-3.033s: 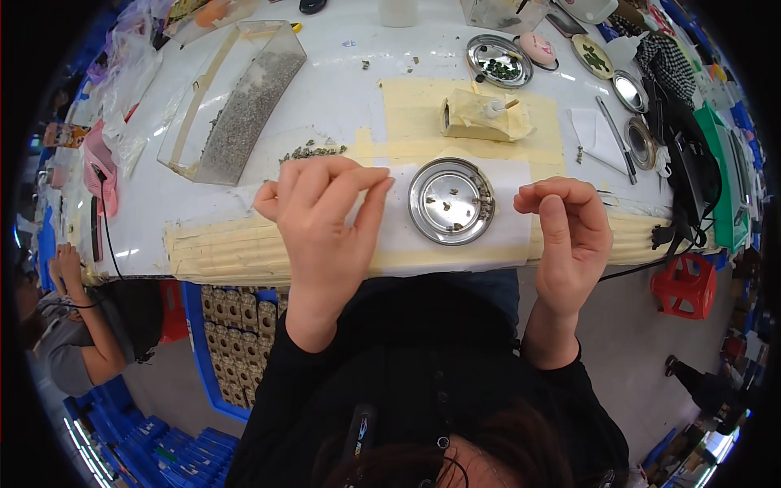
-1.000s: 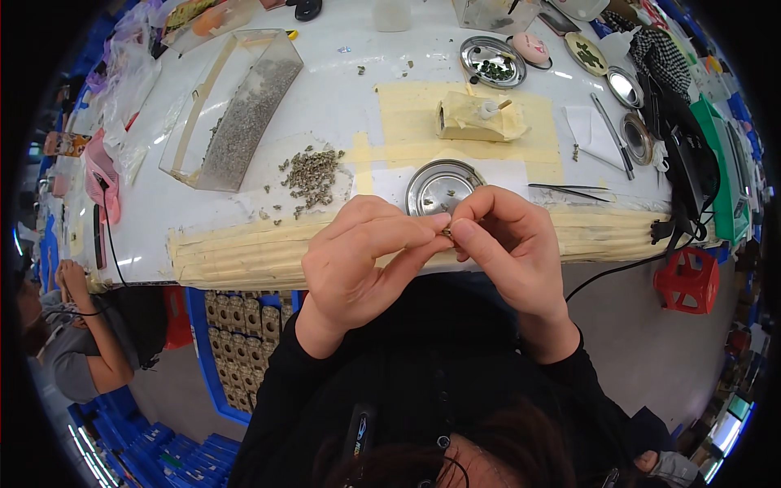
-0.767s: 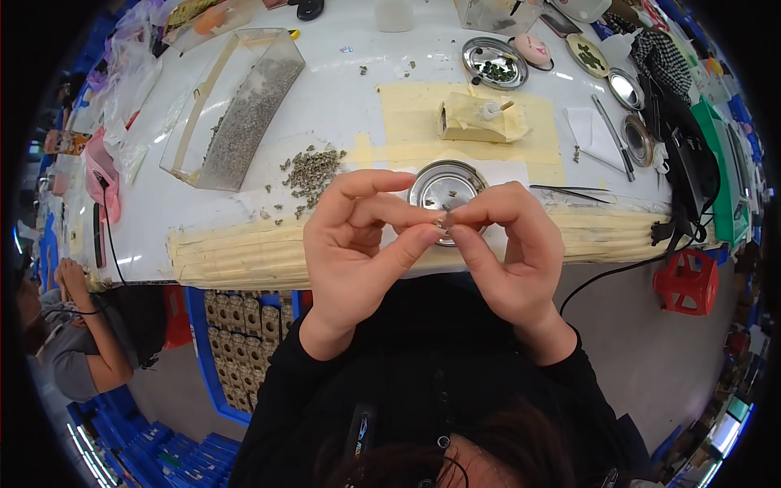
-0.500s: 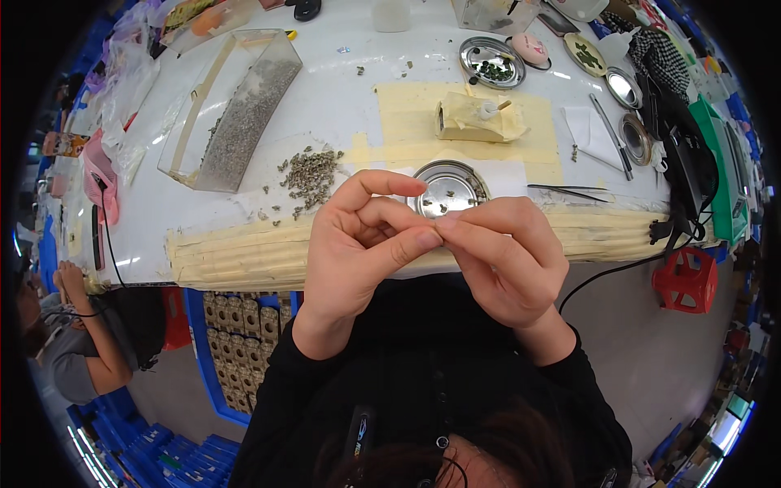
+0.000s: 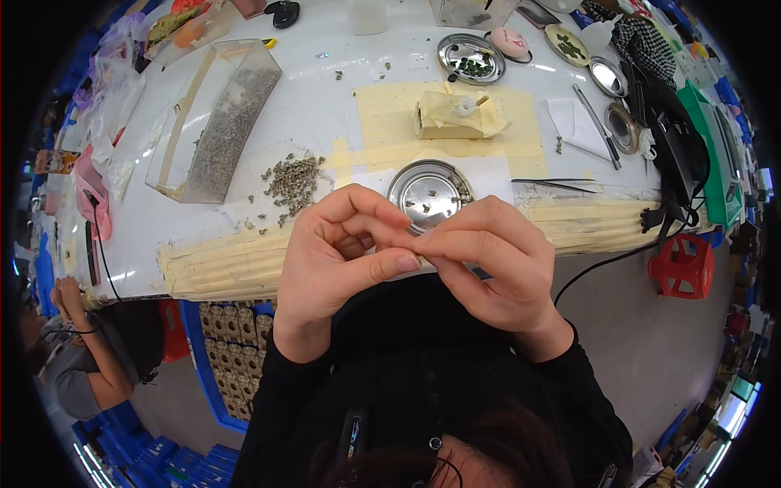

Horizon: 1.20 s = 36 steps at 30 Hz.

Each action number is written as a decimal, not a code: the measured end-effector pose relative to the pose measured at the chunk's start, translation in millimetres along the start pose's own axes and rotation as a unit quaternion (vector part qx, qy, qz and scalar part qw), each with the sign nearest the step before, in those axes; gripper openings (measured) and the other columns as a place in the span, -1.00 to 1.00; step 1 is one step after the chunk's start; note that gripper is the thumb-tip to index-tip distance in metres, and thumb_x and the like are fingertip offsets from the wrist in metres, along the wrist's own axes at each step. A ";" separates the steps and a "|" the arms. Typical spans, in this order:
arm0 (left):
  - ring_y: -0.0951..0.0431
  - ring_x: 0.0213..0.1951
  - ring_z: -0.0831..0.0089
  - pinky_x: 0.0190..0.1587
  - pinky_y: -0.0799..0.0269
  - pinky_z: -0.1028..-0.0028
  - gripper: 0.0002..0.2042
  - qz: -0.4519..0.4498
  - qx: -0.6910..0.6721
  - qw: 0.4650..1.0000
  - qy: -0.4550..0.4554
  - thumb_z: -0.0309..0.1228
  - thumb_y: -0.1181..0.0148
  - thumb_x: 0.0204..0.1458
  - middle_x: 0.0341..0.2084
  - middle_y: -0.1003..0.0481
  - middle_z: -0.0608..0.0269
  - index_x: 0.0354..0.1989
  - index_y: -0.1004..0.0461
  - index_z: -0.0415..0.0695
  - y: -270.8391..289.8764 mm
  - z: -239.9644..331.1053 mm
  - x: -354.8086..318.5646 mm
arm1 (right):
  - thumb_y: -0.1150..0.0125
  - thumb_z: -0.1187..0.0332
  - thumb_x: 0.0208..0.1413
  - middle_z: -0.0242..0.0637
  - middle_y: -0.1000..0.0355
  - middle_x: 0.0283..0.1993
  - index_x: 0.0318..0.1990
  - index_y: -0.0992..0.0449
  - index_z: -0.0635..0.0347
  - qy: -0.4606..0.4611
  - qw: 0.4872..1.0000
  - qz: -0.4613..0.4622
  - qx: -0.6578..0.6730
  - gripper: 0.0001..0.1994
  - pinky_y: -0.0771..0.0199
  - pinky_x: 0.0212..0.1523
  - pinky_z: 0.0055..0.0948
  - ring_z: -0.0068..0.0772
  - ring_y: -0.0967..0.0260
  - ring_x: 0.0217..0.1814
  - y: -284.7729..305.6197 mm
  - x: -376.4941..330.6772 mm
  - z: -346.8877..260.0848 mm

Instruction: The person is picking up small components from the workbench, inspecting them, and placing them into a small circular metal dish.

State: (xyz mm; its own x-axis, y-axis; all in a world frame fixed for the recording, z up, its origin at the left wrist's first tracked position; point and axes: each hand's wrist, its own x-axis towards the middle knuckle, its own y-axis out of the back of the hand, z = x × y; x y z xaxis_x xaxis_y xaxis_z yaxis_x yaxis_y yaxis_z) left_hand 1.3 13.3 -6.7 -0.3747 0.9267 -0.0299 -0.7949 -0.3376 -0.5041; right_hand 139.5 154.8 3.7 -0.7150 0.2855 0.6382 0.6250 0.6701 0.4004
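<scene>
My left hand (image 5: 333,256) and my right hand (image 5: 492,260) meet fingertip to fingertip above the table's near edge. Both are closed in a pinch, and whatever they hold between the fingertips is too small to make out. Just beyond them lies a round shiny metal dish (image 5: 411,175) with a few tiny metal parts inside, partly covered by my fingers. Left of the dish spreads a loose pile of small grey metal parts (image 5: 294,180). A pair of black tweezers (image 5: 557,185) rests to the right of the dish.
A clear box (image 5: 232,130) of grey parts stands at the left. Behind the dish sits a tape-wrapped block (image 5: 455,118); a metal plate (image 5: 443,57) with dark green pieces lies farther back. A blue tray (image 5: 203,358) is below the table's edge. Another person (image 5: 89,358) sits at far left.
My view has shifted slightly, so the table's things sit a little farther left. My hands stay together, and the left thumb has drawn slightly away from the right fingertips.
</scene>
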 end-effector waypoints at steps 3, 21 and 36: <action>-0.60 -0.27 0.48 -0.15 -0.52 0.56 -0.81 0.036 -0.037 0.998 -0.030 -0.68 -0.25 -0.01 -0.33 -0.59 0.07 -0.19 -0.49 -0.35 -12.5 -10.1 -3.8 | -0.33 0.65 -0.31 -0.35 -0.46 -0.37 -0.25 -0.63 0.18 0.037 0.998 0.037 -0.044 -0.66 -0.39 -0.46 -0.49 -0.37 -0.40 -0.41 -2.0 0.7 2.7; -0.51 -0.41 0.30 -0.36 -0.38 0.45 -0.81 0.145 0.486 0.786 -0.353 -0.67 -0.33 -0.18 -0.40 -0.56 0.18 -0.33 -0.57 -0.23 -23.3 -10.8 3.7 | -0.23 0.56 0.07 -0.31 -0.47 -0.35 -0.22 -0.57 0.32 -0.212 0.960 0.029 0.178 -0.88 -0.37 -0.46 -0.65 -0.62 -0.38 -0.42 -7.2 -3.9 0.9; -0.49 -0.39 0.36 -0.40 -0.35 0.47 -0.68 0.078 0.548 0.752 -0.357 -0.66 -0.35 -0.32 -0.38 -0.55 0.26 -0.27 -0.62 -0.18 -24.6 6.0 -1.6 | -0.23 0.43 0.15 -0.47 -0.42 -0.44 -0.23 -0.52 0.33 -0.369 0.839 -0.050 0.396 -0.87 -0.32 -0.52 -0.75 -0.79 -0.29 -0.49 4.1 -0.3 1.0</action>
State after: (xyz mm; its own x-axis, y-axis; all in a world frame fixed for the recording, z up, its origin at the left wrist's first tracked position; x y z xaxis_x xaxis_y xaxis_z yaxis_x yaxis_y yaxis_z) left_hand 18.6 19.0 10.9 -0.3538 0.6689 0.6538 -0.4839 -0.7291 0.4840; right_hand 141.9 158.2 4.4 -0.9334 0.3518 -0.0709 0.3553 0.8779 -0.3209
